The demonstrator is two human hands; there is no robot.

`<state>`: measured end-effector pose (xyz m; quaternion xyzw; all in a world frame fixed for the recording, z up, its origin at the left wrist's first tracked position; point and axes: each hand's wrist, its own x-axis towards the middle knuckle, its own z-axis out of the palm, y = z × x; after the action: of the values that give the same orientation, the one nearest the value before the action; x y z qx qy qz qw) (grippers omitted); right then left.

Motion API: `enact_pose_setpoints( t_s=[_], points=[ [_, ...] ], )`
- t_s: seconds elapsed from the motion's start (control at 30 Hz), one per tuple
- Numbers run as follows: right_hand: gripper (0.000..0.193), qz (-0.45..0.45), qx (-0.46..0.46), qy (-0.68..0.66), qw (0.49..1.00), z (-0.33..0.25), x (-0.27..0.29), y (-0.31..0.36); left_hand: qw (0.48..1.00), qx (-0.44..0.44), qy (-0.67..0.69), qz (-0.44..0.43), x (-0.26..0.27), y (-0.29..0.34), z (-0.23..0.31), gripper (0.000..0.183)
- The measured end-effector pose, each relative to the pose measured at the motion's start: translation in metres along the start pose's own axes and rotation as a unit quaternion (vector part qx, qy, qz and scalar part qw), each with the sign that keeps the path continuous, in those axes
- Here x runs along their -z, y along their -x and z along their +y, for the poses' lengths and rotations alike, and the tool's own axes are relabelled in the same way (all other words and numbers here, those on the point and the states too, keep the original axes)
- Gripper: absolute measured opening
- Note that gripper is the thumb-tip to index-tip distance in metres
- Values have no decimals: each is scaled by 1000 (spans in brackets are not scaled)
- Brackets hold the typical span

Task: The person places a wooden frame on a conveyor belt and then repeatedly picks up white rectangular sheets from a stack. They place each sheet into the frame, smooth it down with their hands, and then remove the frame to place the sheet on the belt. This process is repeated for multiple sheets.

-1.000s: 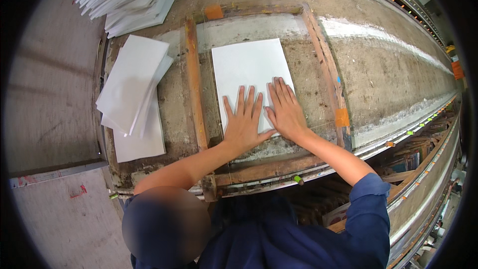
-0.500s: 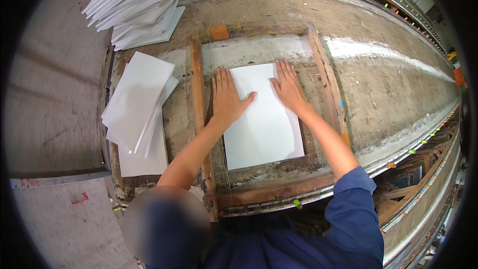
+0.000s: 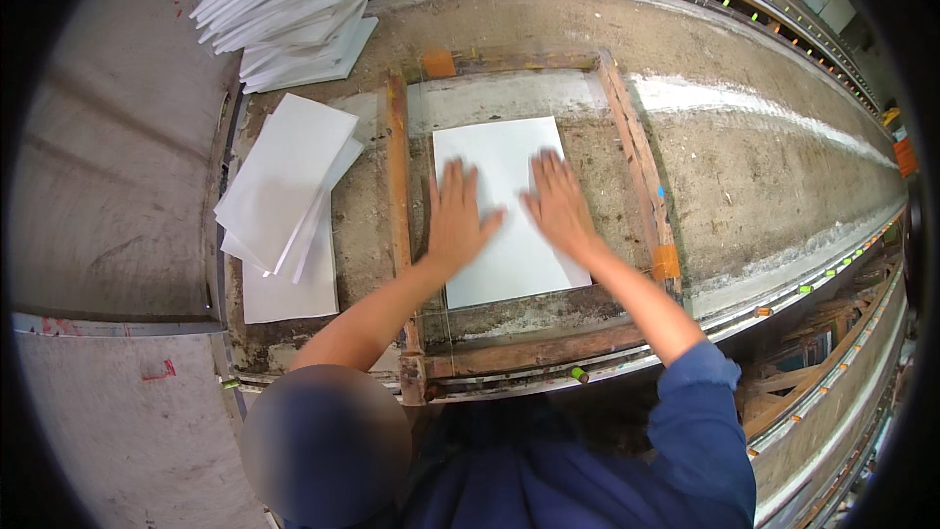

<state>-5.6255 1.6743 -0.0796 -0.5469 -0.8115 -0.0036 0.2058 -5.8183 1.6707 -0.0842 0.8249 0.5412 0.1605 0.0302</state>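
A white rectangular sheet [image 3: 509,264] lies flat on the worn table, inside a wooden frame [image 3: 401,186]. My left hand [image 3: 454,216] rests flat across the sheet's left edge, its thumb stretched toward the middle. On the right part of the sheet lies my right hand [image 3: 561,201], fingers extended and palm down. Both hands are slightly blurred and hold nothing. The sheet's far edge shows beyond my fingertips.
Left of the frame lies a loose, fanned pile of white sheets [image 3: 289,171]. Behind it stands a taller white stack [image 3: 294,10]. Orange tape [image 3: 438,63] marks the frame's far left corner. Green and orange pegs [image 3: 580,374] line the table's edges.
Both hands have slid from the sheet's far corners toward me, staying spread on it. The whole view has shifted slightly; the sheet still lies inside the frame.
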Motion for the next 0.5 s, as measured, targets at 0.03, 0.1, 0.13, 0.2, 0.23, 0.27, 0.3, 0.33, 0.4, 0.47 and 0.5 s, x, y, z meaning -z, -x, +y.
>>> enact_pose_setpoints(
  t_s=[0.03, 0.1, 0.13, 0.2, 0.23, 0.27, 0.3, 0.33, 0.4, 0.47, 0.5],
  points=[
    [56, -16, 24, -12, 1000, -11, 9, 21, 1000, -17, 15, -8, 5, 22, 12, 87],
    [56, -45, 49, -23, 997, -29, 26, 52, 998, -37, 23, -44, 19, 47, 33, 86],
    [57, -58, 54, -20, 997, -36, 31, 62, 997, -38, 18, -67, 27, 51, 41, 87],
    [56, -75, 64, -10, 995, -42, 37, 67, 995, -45, 3, -90, 31, 56, 48, 88],
    [56, -78, 71, -2, 994, -43, 39, 66, 995, -52, -7, -88, 32, 58, 48, 88],
    [55, -81, 77, 5, 994, -45, 41, 65, 994, -58, -17, -87, 32, 59, 48, 88],
    [56, -77, 76, 0, 994, -46, 41, 67, 994, -60, -19, -84, 32, 61, 49, 87],
    [56, -74, 76, -6, 994, -45, 40, 67, 995, -61, -20, -81, 30, 60, 48, 86],
    [57, -89, 63, -40, 993, -45, 36, 73, 994, -58, -4, -87, 25, 68, 46, 85],
    [60, -105, 47, -89, 989, -37, 39, 67, 994, -56, 23, -87, 27, 64, 40, 85],
    [64, -91, 8, -39, 995, -33, 49, 65, 997, -51, -1, -59, 40, 61, 36, 86]
  ],
)
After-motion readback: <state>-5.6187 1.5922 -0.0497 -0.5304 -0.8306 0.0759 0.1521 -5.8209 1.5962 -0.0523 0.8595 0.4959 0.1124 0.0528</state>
